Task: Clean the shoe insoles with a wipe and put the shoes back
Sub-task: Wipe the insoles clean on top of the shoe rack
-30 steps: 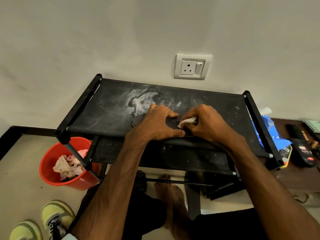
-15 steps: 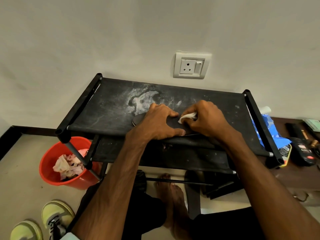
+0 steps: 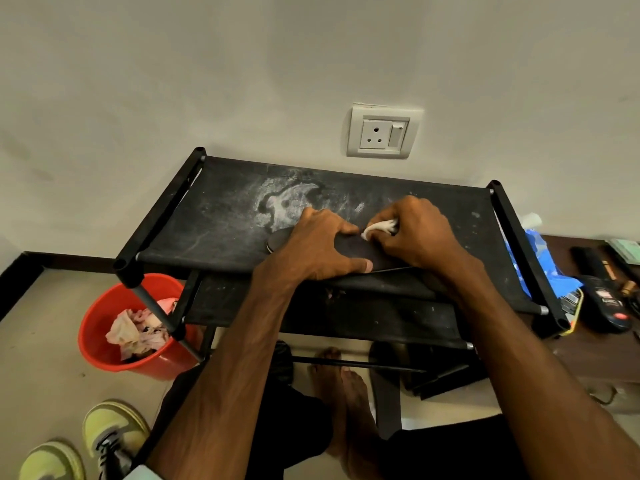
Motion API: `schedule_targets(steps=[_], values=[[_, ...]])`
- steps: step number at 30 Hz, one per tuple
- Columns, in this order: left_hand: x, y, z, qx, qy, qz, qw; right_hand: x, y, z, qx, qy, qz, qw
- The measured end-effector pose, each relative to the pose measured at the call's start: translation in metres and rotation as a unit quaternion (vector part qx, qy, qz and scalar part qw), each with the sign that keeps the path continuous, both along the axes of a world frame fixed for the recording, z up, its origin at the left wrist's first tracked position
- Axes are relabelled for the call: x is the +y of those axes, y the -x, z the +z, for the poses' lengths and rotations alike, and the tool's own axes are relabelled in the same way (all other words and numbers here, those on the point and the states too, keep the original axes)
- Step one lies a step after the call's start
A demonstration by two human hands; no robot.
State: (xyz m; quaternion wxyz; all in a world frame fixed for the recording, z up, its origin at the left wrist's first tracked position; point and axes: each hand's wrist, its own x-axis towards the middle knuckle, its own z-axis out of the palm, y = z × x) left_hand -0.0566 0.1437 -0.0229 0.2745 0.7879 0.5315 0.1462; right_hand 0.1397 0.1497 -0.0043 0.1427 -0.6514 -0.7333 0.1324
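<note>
A dark insole (image 3: 349, 247) lies flat on the top shelf of a black shoe rack (image 3: 221, 216). My left hand (image 3: 318, 247) presses down on its left half, fingers spread over it. My right hand (image 3: 415, 233) is closed around a crumpled white wipe (image 3: 381, 227), whose tip touches the insole near its far edge. Most of the insole is hidden under both hands. A pair of yellow-green sneakers (image 3: 104, 438) stands on the floor at the bottom left.
A red bucket (image 3: 100, 344) holding used wipes stands left of the rack. A blue pack (image 3: 540, 258) and small items lie on a brown surface (image 3: 602, 351) to the right. Dark sandals (image 3: 388, 382) and my bare feet (image 3: 343, 393) are under the rack. A wall socket (image 3: 381, 133) is above.
My right hand with the wipe has slid away from me along the insole, toward the wall. My left hand has stayed pressed on the insole.
</note>
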Motion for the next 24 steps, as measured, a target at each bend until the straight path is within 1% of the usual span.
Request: schedule_targets(steps=[3, 9, 11, 15, 18, 21, 24], values=[[0.001, 0.0, 0.0, 0.001, 0.007, 0.005, 1.0, -0.001, -0.013, 0.0, 0.004, -0.007, -0.02, 1.0], [0.003, 0.004, 0.0, 0.005, 0.012, 0.004, 1.0, -0.019, -0.003, 0.002, 0.037, 0.036, 0.078, 0.996], [0.003, 0.002, -0.001, 0.005, 0.007, 0.004, 1.0, -0.019, -0.009, 0.006, 0.03, 0.036, 0.065, 0.997], [0.002, -0.001, -0.002, 0.007, 0.003, 0.007, 1.0, -0.019, -0.022, 0.011, 0.011, 0.031, 0.003, 0.999], [0.004, 0.002, -0.002, 0.004, 0.003, 0.008, 1.0, -0.024, -0.007, 0.007, 0.004, 0.033, 0.03, 0.999], [0.005, 0.004, -0.002, 0.005, -0.004, 0.0, 1.0, -0.027, 0.003, 0.005, 0.025, 0.055, 0.072, 0.996], [0.004, 0.001, -0.002, 0.004, -0.002, 0.001, 1.0, -0.025, -0.011, 0.008, 0.039, 0.049, 0.044, 0.997]])
